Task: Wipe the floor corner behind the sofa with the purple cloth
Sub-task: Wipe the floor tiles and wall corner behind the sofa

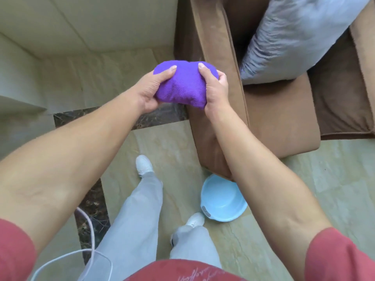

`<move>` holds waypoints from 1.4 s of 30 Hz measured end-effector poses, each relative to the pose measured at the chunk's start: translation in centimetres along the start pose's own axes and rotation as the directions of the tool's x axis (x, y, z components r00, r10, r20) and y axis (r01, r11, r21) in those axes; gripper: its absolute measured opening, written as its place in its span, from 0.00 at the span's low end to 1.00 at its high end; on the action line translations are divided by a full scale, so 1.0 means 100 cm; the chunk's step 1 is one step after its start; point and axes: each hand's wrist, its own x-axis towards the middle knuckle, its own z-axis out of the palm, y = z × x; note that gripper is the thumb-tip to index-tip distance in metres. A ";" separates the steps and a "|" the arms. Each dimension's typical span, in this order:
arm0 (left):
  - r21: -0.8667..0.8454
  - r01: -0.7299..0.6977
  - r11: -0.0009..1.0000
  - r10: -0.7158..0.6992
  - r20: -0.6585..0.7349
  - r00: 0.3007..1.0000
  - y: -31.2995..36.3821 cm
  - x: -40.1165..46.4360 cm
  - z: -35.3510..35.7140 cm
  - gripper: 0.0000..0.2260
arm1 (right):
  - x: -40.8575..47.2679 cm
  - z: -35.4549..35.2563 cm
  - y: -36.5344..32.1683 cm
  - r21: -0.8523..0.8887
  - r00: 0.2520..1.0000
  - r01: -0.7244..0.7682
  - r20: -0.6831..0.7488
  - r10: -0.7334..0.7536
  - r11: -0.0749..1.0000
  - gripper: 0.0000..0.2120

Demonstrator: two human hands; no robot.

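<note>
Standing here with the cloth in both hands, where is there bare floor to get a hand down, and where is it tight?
Both hands grip the purple cloth. Bare floor lies in the corner between the cream wall and the brown sofa, beyond the dark tile strip. It is tight by the feet: blue basin against the sofa's end, white cable at lower left.

Purple cloth, bunched into a wad, mid-air btwn both hands, beside sofa armrest.
</note>
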 end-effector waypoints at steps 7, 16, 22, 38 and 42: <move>-0.067 0.002 0.998 -0.005 -0.046 0.999 0.073 0.069 -0.061 0.19 | 0.064 0.096 -0.004 0.055 0.967 -0.140 0.223 0.124 0.989 0.26; -0.005 0.008 1.000 -0.009 -0.237 0.971 0.115 0.186 -0.125 0.21 | 0.192 0.166 0.006 -0.396 0.967 0.030 0.245 0.074 0.918 0.17; 0.123 0.018 0.992 0.020 -0.307 0.951 0.113 0.282 -0.186 0.11 | 0.285 0.211 0.055 -0.508 0.965 0.068 0.253 0.073 0.859 0.13; 0.721 0.049 0.691 0.194 -0.250 0.949 0.053 0.556 -0.364 0.16 | 0.555 0.294 0.259 -0.739 0.956 0.253 0.289 -0.045 0.624 0.10; 0.741 0.032 0.671 0.222 -0.241 0.945 0.017 0.609 -0.398 0.15 | 0.609 0.281 0.311 -0.769 0.954 0.275 0.292 -0.065 0.576 0.07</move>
